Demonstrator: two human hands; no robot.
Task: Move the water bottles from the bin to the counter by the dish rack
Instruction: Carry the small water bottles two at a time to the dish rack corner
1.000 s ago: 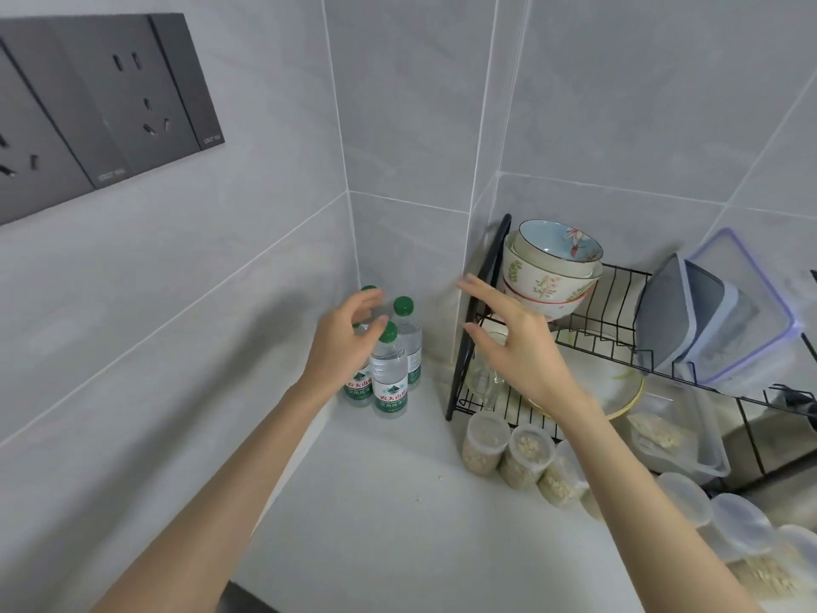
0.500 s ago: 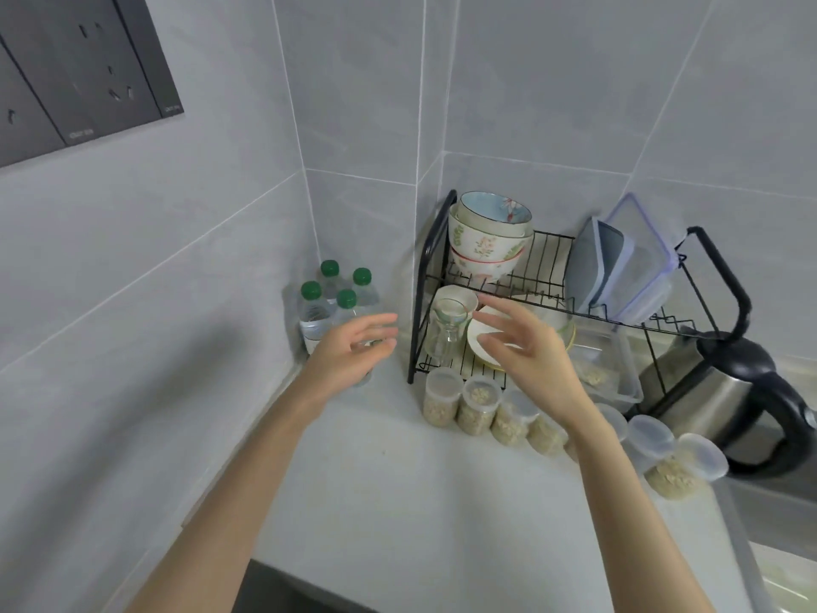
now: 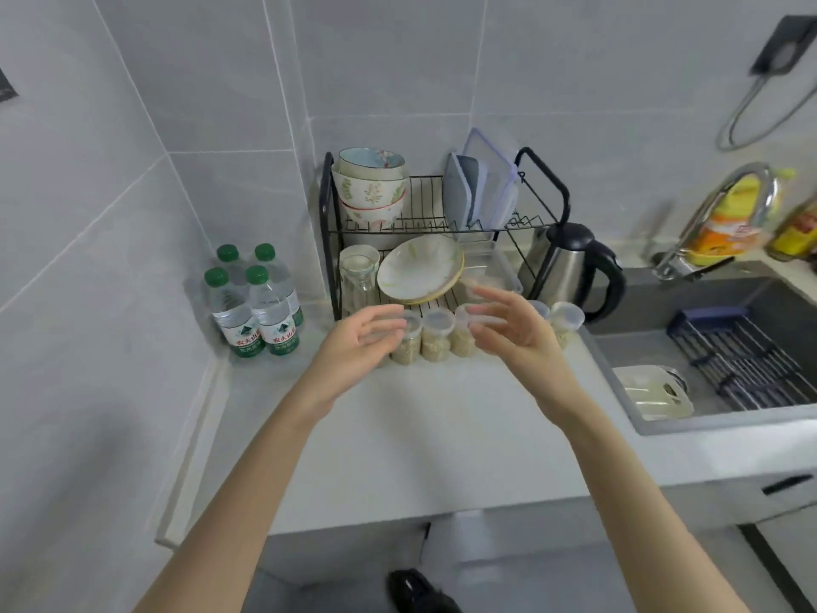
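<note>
Water bottles (image 3: 269, 316) stand grouped left of the hands, beside the dish rack (image 3: 328, 241), seemingly their destination; left hand (image 3: 358, 342) and right hand (image 3: 508, 334) hover spread, empty.

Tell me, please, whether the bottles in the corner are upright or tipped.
Upright: all four bottles stand on the counter, green caps on top, beside the rack.
</note>
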